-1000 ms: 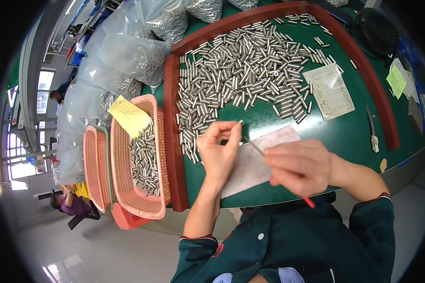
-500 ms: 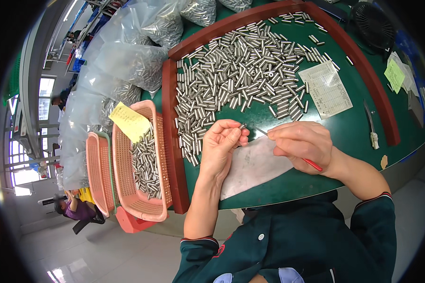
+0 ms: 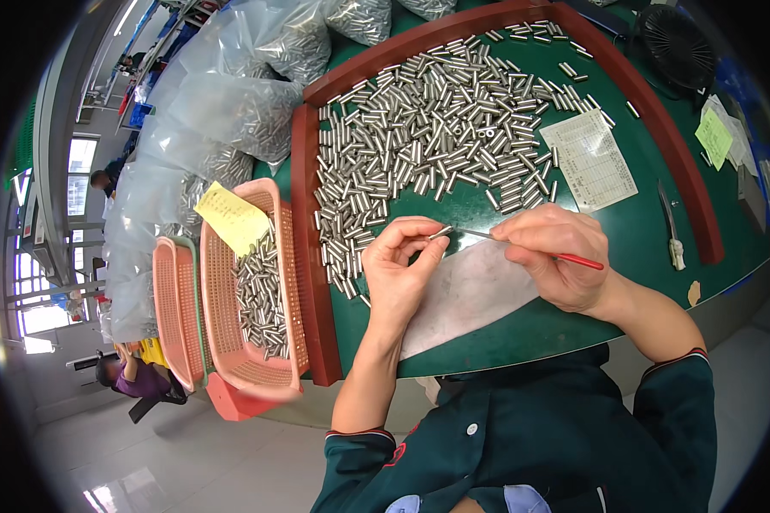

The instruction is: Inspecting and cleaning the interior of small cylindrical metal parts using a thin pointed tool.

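My left hand [image 3: 402, 265] pinches a small shiny metal tube [image 3: 440, 232] between thumb and fingertips. In my right hand [image 3: 560, 256] is a thin metal tool with a red handle [image 3: 582, 261], held much like a pen. The tool's slim shaft points left, its tip at or very close to the tube's end; whether it enters the tube cannot be made out. Both hands hover over a pale grey cloth [image 3: 466, 295] on the green table [image 3: 522, 338]. Beyond them lies a large heap of similar metal tubes [image 3: 436, 128].
A dark red wooden frame [image 3: 312, 256] borders the heap. Left of it stand pink baskets [image 3: 216, 291], one holding tubes and a yellow note [image 3: 231, 219]. Clear bags of tubes [image 3: 257, 115] line the far left. Rightward lie a printed sheet [image 3: 589, 161], scissors-like tool [image 3: 672, 227] and black fan [image 3: 676, 47].
My right hand has shifted slightly up, and the tool lies flatter, its shaft now lined up with the tube. My left fingers have turned the tube, which shows more of its side.
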Demonstrator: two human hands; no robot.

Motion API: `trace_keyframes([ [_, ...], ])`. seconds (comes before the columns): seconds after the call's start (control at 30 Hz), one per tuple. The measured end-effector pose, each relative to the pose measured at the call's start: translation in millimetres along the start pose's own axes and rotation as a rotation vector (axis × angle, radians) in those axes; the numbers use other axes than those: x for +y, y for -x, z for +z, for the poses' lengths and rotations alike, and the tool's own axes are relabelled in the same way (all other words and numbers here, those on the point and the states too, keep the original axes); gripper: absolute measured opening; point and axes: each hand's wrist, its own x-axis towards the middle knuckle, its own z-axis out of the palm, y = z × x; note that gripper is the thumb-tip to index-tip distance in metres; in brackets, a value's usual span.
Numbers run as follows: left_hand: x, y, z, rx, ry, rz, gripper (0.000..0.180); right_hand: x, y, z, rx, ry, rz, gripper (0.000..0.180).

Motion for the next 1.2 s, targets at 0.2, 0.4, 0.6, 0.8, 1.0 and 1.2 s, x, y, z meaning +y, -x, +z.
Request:
trace_keyframes([
  [0.2, -0.8, 0.9, 1.4, -0.027, -0.158, 0.092, 0.015, 3.1, 5.6, 3.3, -0.03, -0.007, -0.02, 0.019],
  [0.4, -0.6, 1.8, 0.0, -0.027, -0.164, 0.06, 0.015, 2.7, 6.5, 4.3, -0.05, -0.014, -0.017, 0.02],
  [0.6, -2.1, 0.6, 0.9, -0.036, -0.203, 0.12, 0.013, 5.2, 6.6, 7.2, -0.089, 0.001, -0.012, 0.022],
  [0.8, -0.2, -1.2, 3.4, -0.039, -0.439, 0.314, 0.01, 8.5, 12.9, 9.9, -0.249, 0.136, -0.144, 0.019],
  [1.0, -3.5, -5.0, -7.6, 0.11, -0.187, 0.176, 0.009, -9.2, 7.1, 3.8, -0.203, 0.125, -0.377, 0.027],
  [1.2, 22.1, 15.6, -11.5, 0.026, 0.143, 0.032, 0.013, -0.6, 10.6, 0.6, -0.168, -0.016, -0.125, 0.027],
])
